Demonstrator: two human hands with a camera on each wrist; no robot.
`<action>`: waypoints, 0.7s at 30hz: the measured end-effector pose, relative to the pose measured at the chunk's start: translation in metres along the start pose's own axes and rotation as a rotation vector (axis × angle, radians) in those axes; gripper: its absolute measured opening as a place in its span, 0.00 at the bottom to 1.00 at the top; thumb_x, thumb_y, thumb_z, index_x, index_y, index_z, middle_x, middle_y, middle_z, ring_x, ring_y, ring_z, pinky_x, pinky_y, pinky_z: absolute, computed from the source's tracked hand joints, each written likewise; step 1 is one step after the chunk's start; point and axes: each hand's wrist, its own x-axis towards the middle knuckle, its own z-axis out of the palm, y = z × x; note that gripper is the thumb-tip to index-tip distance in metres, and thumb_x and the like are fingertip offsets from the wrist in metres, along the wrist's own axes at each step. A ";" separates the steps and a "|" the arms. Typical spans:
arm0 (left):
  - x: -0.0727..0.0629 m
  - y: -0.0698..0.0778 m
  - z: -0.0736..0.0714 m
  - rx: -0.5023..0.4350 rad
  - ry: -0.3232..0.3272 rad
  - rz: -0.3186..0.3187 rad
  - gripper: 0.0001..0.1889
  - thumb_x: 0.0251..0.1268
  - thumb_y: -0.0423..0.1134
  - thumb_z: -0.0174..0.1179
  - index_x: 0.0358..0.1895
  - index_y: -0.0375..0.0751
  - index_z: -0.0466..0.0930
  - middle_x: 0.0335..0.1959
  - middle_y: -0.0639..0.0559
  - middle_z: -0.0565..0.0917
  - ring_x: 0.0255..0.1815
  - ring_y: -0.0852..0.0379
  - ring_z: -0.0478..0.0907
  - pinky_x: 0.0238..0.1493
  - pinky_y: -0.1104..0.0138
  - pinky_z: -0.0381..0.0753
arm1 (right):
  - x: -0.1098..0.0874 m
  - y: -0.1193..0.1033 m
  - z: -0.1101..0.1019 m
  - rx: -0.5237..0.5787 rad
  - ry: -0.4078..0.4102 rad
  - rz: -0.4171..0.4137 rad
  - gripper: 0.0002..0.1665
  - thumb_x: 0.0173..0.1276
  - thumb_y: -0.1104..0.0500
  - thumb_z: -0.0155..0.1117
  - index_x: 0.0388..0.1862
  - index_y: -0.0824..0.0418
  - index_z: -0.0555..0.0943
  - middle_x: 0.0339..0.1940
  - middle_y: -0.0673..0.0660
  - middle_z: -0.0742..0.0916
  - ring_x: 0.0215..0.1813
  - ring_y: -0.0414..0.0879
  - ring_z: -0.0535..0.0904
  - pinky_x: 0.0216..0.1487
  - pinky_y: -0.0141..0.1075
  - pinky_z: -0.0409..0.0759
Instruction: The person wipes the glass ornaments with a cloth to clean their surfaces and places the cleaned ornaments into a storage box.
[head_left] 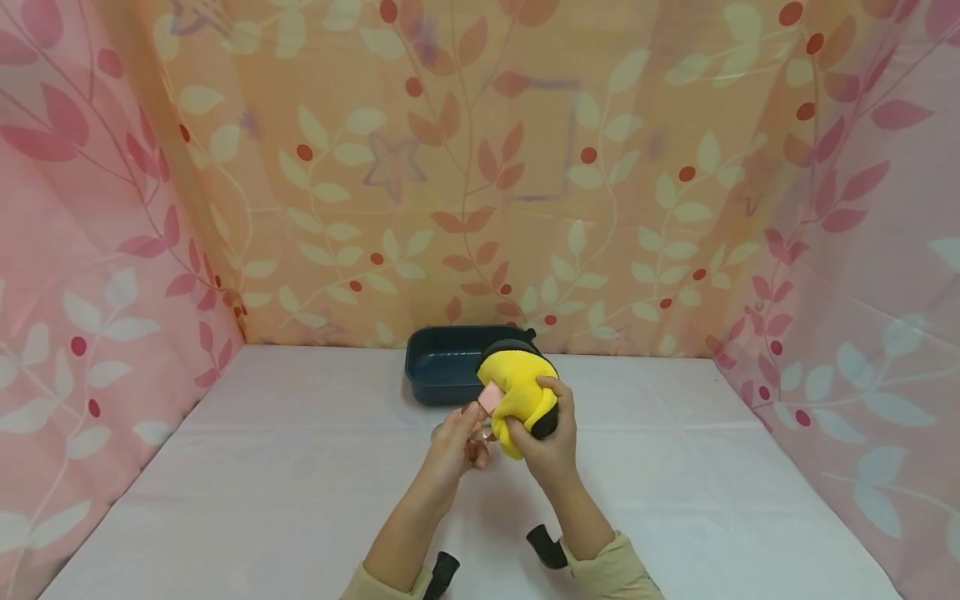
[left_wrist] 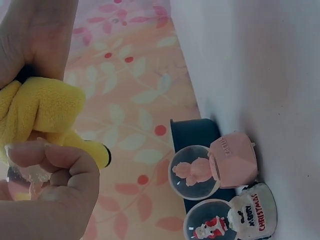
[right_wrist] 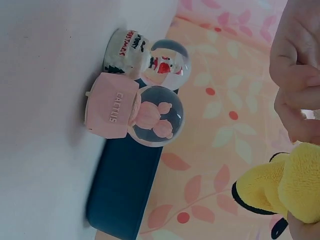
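Note:
Both hands meet over the middle of the table. My left hand (head_left: 453,446) holds a small snow globe with a pink base (head_left: 491,397) and clear dome, partly covered by fingers and cloth. A yellow plush cloth with black edging (head_left: 521,375) is gripped in my right hand (head_left: 551,437), its folds against the pink base. In the left wrist view, curled fingers (left_wrist: 70,175) surround the clear dome. Beyond the hands stand a pink snow globe lettered CACTUS (right_wrist: 112,106) and a Santa snow globe with a white Christmas base (right_wrist: 127,52), both upright.
A dark blue rectangular basin (head_left: 442,393) stands at the back of the white table (head_left: 300,467), behind both standing globes. Patterned curtains (head_left: 480,208) close off the back and sides. Black curved pieces (head_left: 546,547) sit at both wrists.

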 end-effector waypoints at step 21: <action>0.000 0.000 -0.006 -0.121 -0.091 -0.040 0.24 0.78 0.57 0.37 0.27 0.43 0.66 0.22 0.51 0.72 0.15 0.62 0.61 0.22 0.72 0.63 | 0.011 -0.007 -0.008 0.287 0.174 0.493 0.32 0.56 0.75 0.57 0.60 0.61 0.65 0.48 0.57 0.73 0.44 0.47 0.73 0.44 0.33 0.78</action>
